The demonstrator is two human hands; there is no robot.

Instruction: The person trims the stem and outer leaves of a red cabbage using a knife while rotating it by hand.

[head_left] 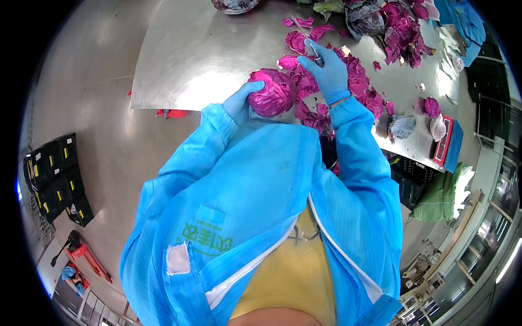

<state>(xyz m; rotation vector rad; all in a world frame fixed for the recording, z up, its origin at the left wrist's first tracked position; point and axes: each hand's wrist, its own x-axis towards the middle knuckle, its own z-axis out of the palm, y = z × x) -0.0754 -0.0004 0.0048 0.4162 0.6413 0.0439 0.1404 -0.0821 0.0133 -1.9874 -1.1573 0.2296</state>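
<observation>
In the head view, my left hand (239, 101), in a blue glove, is wrapped around the left side of a peeled red cabbage (273, 93), holding it at the table's near edge. My right hand (328, 71), also gloved, is raised just up and to the right of it. Its fingers are closed on what looks like a small knife (317, 56); only a short metallic part shows. Loose purple cabbage leaves (356, 76) lie beneath and around my right hand, on the steel table (187, 60).
Whole cabbages and a heap of leaves (399, 32) sit at the far right. A grey-purple cabbage (402, 127) and a red-framed scale-like box (443, 141) are near the right edge. Black crates (57, 174) and a red pallet jack (87, 258) stand on the floor at left.
</observation>
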